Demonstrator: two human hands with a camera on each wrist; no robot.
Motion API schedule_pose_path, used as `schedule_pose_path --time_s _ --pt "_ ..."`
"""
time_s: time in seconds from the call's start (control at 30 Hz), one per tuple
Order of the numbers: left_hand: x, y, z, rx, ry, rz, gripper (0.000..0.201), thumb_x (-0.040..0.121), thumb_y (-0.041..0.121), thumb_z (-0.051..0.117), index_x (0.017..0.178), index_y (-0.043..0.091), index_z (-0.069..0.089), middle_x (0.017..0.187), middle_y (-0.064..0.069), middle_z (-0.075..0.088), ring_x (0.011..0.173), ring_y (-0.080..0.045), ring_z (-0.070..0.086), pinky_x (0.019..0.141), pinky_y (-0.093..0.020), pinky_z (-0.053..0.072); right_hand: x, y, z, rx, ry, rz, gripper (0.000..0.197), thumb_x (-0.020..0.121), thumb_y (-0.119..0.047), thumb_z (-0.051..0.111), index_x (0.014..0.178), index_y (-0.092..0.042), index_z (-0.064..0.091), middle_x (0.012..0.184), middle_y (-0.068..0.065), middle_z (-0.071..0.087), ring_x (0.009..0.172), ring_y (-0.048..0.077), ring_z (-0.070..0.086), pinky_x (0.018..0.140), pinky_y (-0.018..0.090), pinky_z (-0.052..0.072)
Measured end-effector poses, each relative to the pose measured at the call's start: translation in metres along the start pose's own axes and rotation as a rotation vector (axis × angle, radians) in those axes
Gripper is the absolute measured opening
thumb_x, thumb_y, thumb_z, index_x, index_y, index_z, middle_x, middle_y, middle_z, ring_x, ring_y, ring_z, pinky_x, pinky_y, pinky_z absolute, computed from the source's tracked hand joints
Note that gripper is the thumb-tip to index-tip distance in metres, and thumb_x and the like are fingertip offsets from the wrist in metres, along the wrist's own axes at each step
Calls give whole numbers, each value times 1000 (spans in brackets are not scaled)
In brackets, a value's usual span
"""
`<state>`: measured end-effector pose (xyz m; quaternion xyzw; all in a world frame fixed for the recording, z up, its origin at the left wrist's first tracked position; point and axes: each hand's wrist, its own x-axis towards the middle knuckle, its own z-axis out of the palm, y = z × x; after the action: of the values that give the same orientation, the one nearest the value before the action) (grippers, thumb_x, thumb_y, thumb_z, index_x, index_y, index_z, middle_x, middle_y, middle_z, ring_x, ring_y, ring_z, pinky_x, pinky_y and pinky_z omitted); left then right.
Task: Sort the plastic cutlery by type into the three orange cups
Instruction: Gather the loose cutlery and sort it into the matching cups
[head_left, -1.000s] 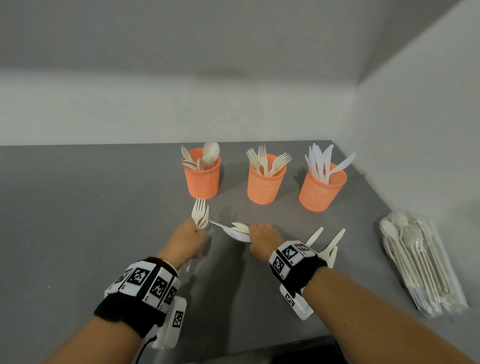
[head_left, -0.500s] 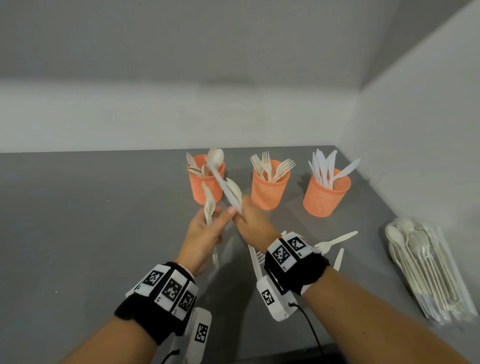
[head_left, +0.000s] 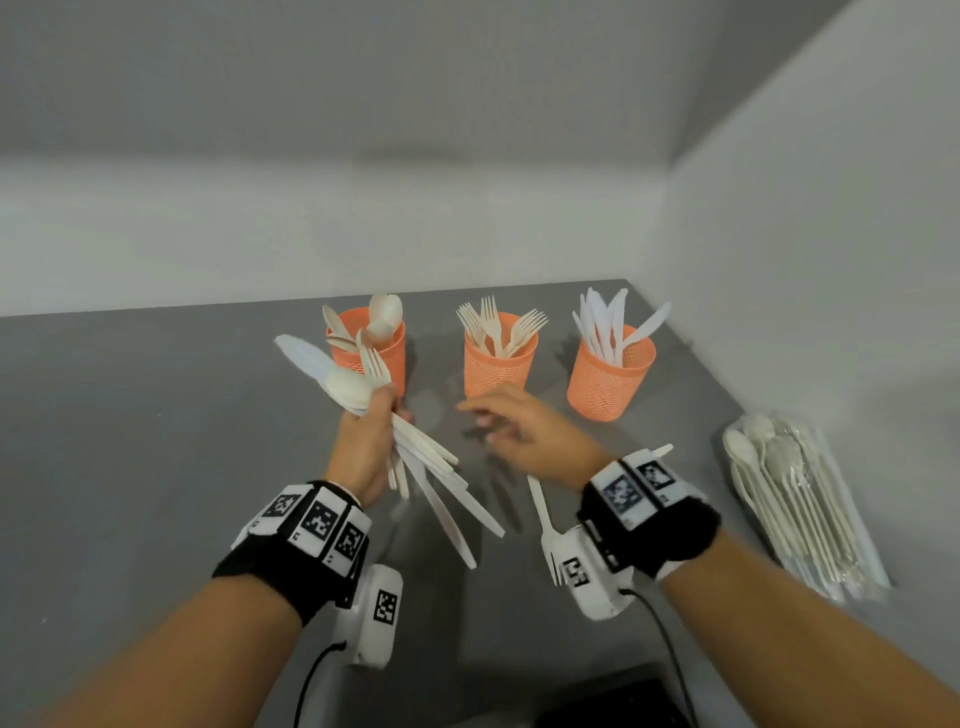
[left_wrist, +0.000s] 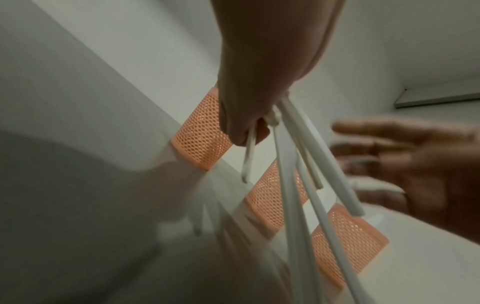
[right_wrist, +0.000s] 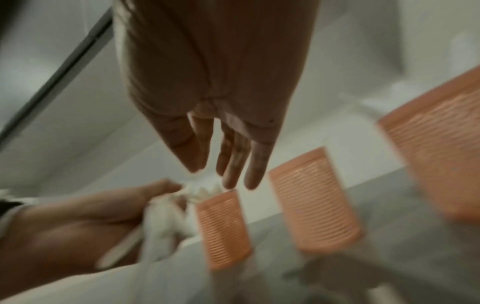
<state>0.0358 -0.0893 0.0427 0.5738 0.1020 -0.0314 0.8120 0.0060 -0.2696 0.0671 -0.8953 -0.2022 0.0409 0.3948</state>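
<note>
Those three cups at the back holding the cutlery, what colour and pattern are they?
Orange cups with a fine mesh of small holes; the left wrist view shows the mesh best.

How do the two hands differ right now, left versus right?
The left hand grips a mixed bundle of cutlery, fingers curled around the handles; the right hand holds nothing, fingers extended. The left hand sits in front of the spoon cup, while the right hand hovers before the fork cup. Both are raised above the table.

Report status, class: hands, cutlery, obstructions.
Left hand grips a mixed cutlery bundle. Right hand open, empty. Three orange cups part-filled by type. A loose fork lies on the table.
</note>
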Motion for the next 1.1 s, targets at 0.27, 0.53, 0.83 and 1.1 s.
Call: schedule_pose_path --time_s 0.27,0.53,0.83,1.1 --pt "-7 -4 20 -23 -221 -94 31 95 17 47 64 12 44 47 0 44 45 -15 49 56 -29 48 -50 116 -57 -734 -315 578 37 79 -8 64 114 -17 61 123 8 51 117 29 48 96 34 39" --pt "-12 -7 38 70 -283 -90 30 93 14 52 65 15 41 43 3 36 35 -10 36 42 -22 40 -59 106 -50 -569 -274 444 25 90 -13 46 114 -8 49 104 10 62 102 33 57 88 38 44" --pt "-4 -1 34 94 -383 -132 29 91 7 52 66 15 41 42 3 37 38 -10 38 49 -26 40 -81 95 -34 -732 -598 367 29 78 -17 65 106 -15 60 115 6 61 112 24 52 93 34 38" --pt "-2 5 27 47 -491 -212 29 93 15 51 65 13 44 46 3 40 39 -8 40 46 -20 43 -83 85 -21 -776 -460 285 30 91 -1 38 121 -5 42 127 12 47 119 26 44 98 32 30"
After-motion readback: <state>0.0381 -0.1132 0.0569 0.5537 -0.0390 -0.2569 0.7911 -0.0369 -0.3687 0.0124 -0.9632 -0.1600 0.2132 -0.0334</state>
